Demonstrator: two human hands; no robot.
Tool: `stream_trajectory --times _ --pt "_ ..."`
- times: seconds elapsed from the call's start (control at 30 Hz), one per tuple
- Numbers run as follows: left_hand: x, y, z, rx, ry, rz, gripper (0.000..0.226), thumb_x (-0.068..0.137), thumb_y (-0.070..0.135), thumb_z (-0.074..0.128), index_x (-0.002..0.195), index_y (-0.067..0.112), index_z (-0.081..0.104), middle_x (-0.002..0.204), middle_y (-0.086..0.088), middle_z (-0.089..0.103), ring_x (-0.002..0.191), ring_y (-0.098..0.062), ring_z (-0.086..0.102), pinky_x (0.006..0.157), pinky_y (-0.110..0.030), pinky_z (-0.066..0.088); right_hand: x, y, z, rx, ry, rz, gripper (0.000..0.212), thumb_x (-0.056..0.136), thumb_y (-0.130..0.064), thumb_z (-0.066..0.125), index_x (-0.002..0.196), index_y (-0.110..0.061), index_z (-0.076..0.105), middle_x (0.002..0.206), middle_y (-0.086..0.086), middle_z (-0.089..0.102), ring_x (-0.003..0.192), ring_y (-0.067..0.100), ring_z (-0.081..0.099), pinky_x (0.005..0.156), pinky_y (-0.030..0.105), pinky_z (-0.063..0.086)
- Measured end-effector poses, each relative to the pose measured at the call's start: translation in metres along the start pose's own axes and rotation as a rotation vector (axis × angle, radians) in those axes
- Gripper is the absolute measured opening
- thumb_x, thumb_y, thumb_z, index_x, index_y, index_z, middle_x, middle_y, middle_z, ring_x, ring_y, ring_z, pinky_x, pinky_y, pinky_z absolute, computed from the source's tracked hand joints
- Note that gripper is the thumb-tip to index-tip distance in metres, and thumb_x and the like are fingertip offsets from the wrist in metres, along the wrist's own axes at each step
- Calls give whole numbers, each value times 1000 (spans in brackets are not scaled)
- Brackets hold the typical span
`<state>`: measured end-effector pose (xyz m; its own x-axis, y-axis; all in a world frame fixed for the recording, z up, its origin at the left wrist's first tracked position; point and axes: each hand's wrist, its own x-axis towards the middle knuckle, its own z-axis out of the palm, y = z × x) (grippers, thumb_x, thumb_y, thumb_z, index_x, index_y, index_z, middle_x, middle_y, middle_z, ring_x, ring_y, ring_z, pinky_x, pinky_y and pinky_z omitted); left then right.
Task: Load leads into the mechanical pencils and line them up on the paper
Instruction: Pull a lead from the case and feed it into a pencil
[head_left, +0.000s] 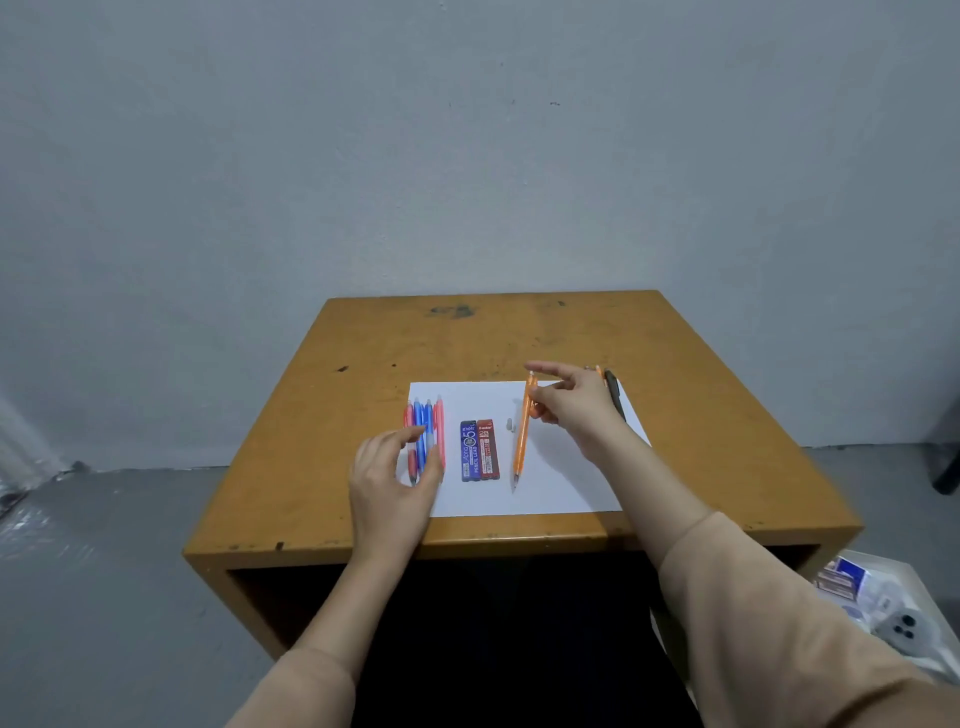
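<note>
In front of me, the scuffed orange-brown wooden surface (467, 343) carries a white sheet of paper (561, 488) lying flat near its front edge.

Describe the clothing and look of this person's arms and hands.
Both arms wear loose, plain beige long sleeves. The left sleeve and right sleeve end partway up the forearms. The left hand and right hand are bare, with no gloves, rings or watch visible.

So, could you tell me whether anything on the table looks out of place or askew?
A small white piece lies loose on the paper, between the lead cases and the orange pencil pinched by the right hand. The dark pencil lies slanted at the paper's right edge.
</note>
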<state>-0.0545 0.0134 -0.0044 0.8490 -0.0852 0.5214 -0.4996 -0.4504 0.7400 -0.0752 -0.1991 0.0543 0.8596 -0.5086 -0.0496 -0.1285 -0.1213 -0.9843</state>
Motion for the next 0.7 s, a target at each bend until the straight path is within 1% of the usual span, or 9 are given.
stream_trajectory --times 0.1,0.13,0.17,0.27,0.37,0.43,0.5,0.6,0.7 --pt "9 -9 -7 73 -21 -20 31 83 28 70 110 13 66 108 2 64 100 -4 50 82 -28 46 6 4 -1 -106 -42 59 34 90 -5 61 123 -12 61 75 11 65 61 15 60 62 25 50" --pt "13 -12 -9 114 -39 -16 31 84 30 69 111 14 66 110 3 64 102 -5 49 86 -34 46 7 6 -1 -143 -50 77 33 90 -6 62 123 -12 60 74 10 65 62 15 60 61 25 50" --pt "18 -15 -12 161 -62 -15 32 84 32 68 112 16 65 111 4 63 106 -8 49 91 -36 43 8 7 0 -177 -56 92 34 91 -7 62 124 -13 59 74 10 65 63 14 61 60 24 50" --pt "32 -21 -21 283 -107 -64 34 86 34 65 117 21 63 118 3 58 116 -13 44 98 -35 33 11 9 2 -256 -71 105 32 91 -10 62 123 -13 60 76 9 66 67 15 62 62 23 51" --pt "42 -29 -31 368 -155 -139 39 87 36 62 123 22 58 125 2 54 123 -15 40 104 -38 31 13 13 5 -312 -66 114 29 92 -12 62 120 -14 64 85 13 68 74 18 64 69 28 55" --pt "45 -35 -34 410 -199 -156 42 88 38 61 127 21 56 128 0 53 124 -16 40 105 -39 31 15 14 6 -369 -61 118 27 92 -15 62 118 -17 65 94 13 69 80 18 64 66 27 53" --pt "45 -40 -34 424 -227 -156 45 88 38 60 128 20 55 129 0 53 125 -16 40 105 -39 31 16 15 6 -411 -62 115 26 92 -16 62 117 -18 66 98 12 69 81 16 64 63 23 49" --pt "45 -43 -32 440 -260 -143 47 89 41 58 130 20 53 132 1 52 127 -16 40 106 -39 31 17 16 7 -432 -56 107 26 92 -15 62 117 -16 66 94 10 69 76 13 63 59 19 47" --pt "48 -46 -30 454 -307 -162 50 90 46 55 131 19 52 136 1 51 129 -16 39 108 -41 31 17 20 8 -429 -52 82 25 92 -14 61 116 -13 66 76 6 66 64 9 61 58 18 47"
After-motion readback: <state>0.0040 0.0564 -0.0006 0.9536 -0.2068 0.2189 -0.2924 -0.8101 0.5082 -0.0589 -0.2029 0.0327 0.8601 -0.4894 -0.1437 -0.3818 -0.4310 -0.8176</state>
